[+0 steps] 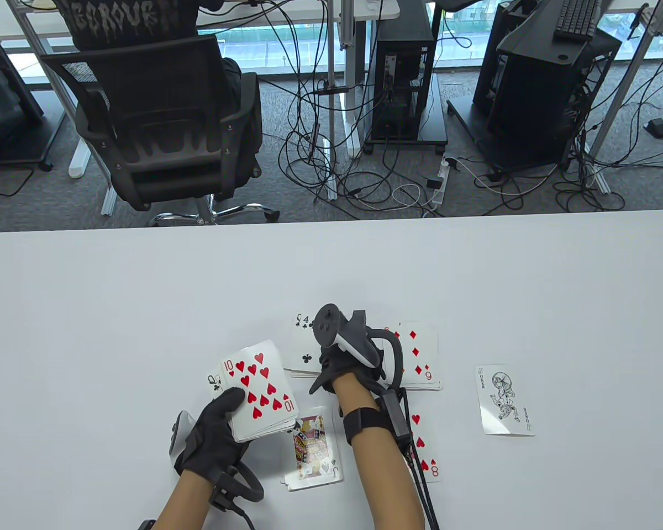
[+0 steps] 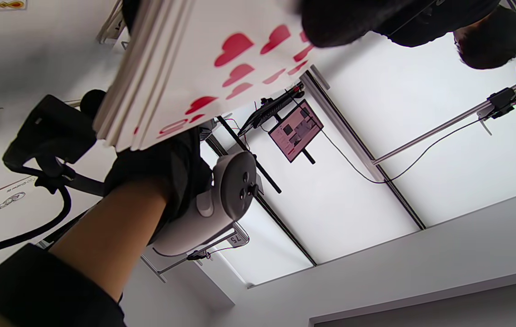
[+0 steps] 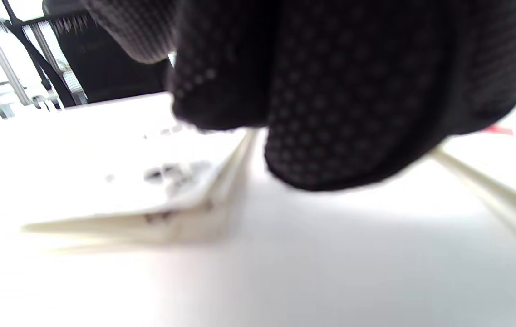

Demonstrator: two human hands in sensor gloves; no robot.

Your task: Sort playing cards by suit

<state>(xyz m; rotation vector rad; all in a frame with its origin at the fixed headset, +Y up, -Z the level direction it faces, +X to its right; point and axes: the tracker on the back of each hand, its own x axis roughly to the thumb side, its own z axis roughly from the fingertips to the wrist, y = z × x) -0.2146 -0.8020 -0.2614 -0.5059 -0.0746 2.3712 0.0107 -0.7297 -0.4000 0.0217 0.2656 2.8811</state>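
left hand [image 1: 215, 436] grips the face-up deck [image 1: 259, 395], thumb laid over its near-left corner; ten of hearts on top, a queen of clubs [image 1: 215, 382] corner poking out at the deck's left edge. left wrist view: deck edges [image 2: 121, 86] stacked and slightly stepped, held clear of the table.

right hand [image 1: 345, 364] sits ahead and to the right of the left, palm down, low over the table [image 1: 116, 298] between two piles. fingers are hidden under the tracker in the table view; in the right wrist view the gloved fingertips [image 3: 344, 136] look curled down close to the surface, blurred, at the edge of the clubs pile [image 3: 158, 204]. whether they pinch a card: cannot tell.

just left of the right hand: clubs pile [image 1: 305, 345], four of clubs showing. just right of it: diamonds pile [image 1: 420, 353], its left part covered by the tracker. under the right forearm: a hearts card, eight [image 1: 426, 447]. between the two wrists: jack of spades pile [image 1: 313, 452], the held deck's right corner overhanging its far edge. well right of the right hand: joker [image 1: 504, 400], alone.

open table lies beyond the piles up to the far edge, and wide to both sides. past the far edge: an office chair [image 1: 166, 121] with a person seated, facing away.
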